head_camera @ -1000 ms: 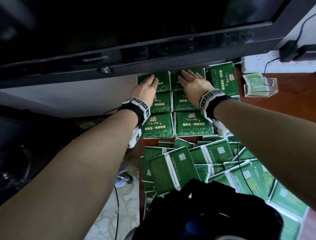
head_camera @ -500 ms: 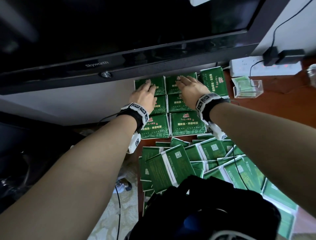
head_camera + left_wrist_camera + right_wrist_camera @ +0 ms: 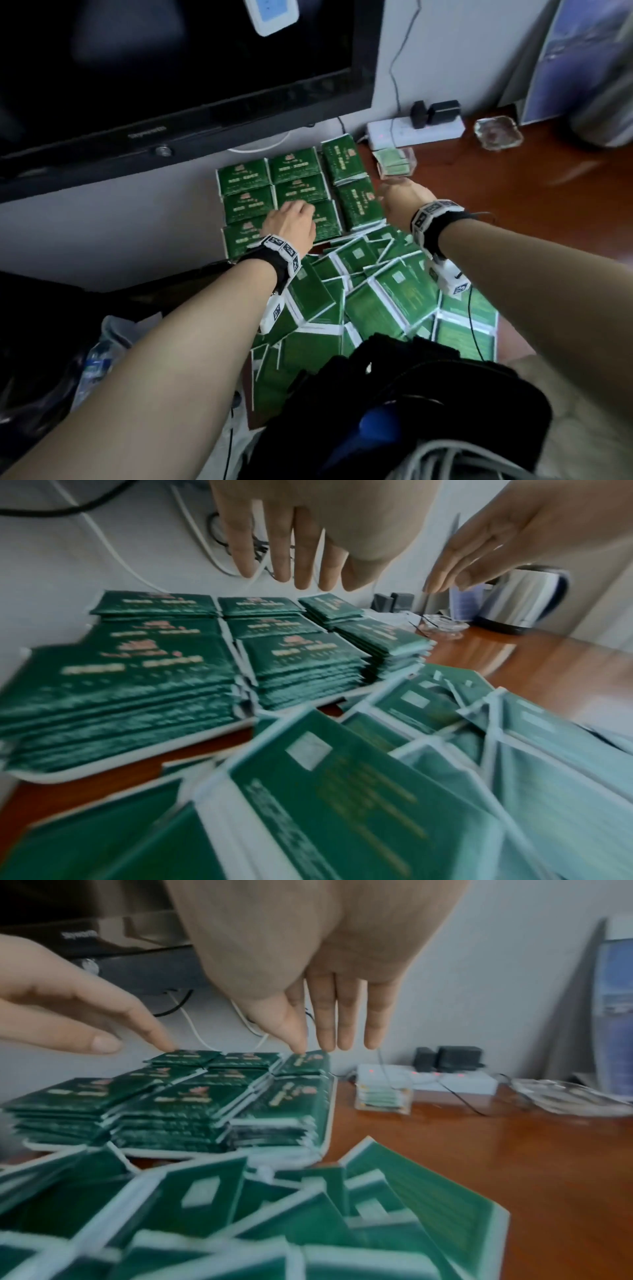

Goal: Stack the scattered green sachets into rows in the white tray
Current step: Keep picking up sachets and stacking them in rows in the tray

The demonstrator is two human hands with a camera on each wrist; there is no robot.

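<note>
green sachets (image 3: pixel 298 192) sit stacked in rows in the white tray (image 3: pixel 327 1123), more scattered (image 3: pixel 376 294) just before its near edge. my left hand (image 3: pixel 291 224) and right hand (image 3: pixel 402 200) hover above, fingers straight, empty; bare wooden tabletop (image 3: pixel 513 192) lies rightward.

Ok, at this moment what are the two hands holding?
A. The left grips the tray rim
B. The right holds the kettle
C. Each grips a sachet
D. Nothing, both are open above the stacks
D: the left hand and right hand have straight, empty fingers over the stacked sachets, as both wrist views show.
</note>
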